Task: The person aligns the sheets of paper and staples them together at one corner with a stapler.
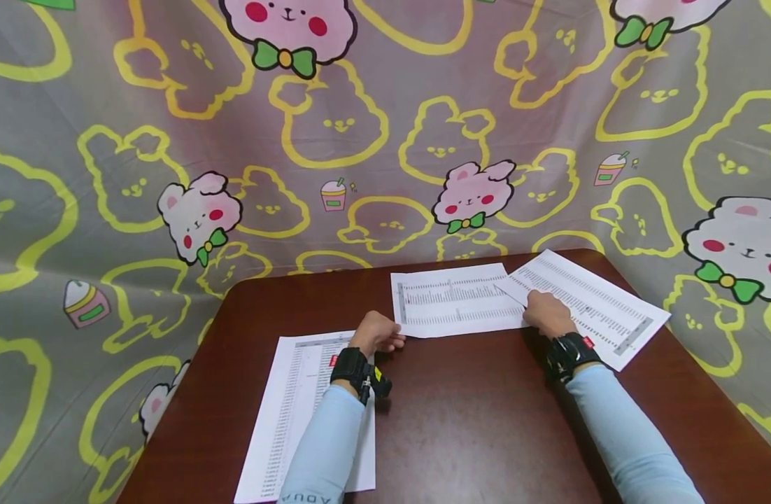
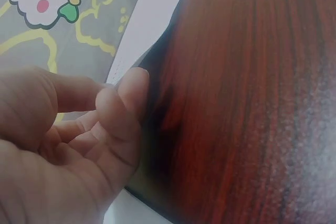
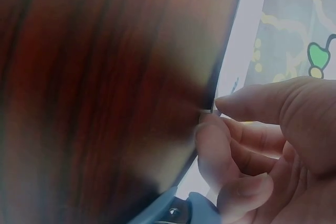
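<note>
Near the table's far edge lies a printed sheet of paper (image 1: 457, 301). My left hand (image 1: 377, 332) pinches its near left corner between thumb and fingers; in the left wrist view the pinching fingertips (image 2: 134, 90) show close up. At its near right corner my right hand (image 1: 548, 313) pinches paper, thumb against curled forefinger (image 3: 212, 140). A second printed sheet (image 1: 587, 301) slants under and beyond the right hand, overlapping the first. Low in the right wrist view, a blue piece with a metal screw (image 3: 174, 212) shows beside the fingers, mostly cut off.
A third printed sheet (image 1: 285, 413) lies lengthwise on the left, partly under my left forearm. The dark brown table (image 1: 461, 420) ends at a patterned cloth (image 1: 385, 140) hung behind it. Black camera straps (image 1: 354, 371) sit on both wrists.
</note>
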Available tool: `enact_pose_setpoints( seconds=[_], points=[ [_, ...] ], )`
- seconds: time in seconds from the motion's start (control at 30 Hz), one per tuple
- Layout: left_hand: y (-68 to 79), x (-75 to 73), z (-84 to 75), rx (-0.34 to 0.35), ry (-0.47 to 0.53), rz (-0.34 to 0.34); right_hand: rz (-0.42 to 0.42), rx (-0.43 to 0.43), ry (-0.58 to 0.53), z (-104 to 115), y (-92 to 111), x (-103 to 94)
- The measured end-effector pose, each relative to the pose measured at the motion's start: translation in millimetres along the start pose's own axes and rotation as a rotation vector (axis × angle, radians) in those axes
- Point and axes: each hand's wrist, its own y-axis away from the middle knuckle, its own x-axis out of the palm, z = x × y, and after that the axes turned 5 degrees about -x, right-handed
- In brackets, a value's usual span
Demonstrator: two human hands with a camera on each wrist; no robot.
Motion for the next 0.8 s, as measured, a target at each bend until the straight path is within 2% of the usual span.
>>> enact_pose_setpoints(
  seconds=[0.37, 0.63, 0.8],
  points=[
    [2.3, -0.8, -1.0, 0.0, 0.106, 0.033, 0.004, 0.003, 0.005, 3.3, 2.3, -1.0],
    [2.9, 2.3, 1.5, 0.008, 0.167, 0.02, 0.016, 0.014, 0.003, 1.1, -0.2, 1.7],
    [-0.4, 3.8, 2.8, 0.003, 0.186, 0.021, -0.007, 0.011, -0.001, 3.0, 1.5, 1.4]
  ],
)
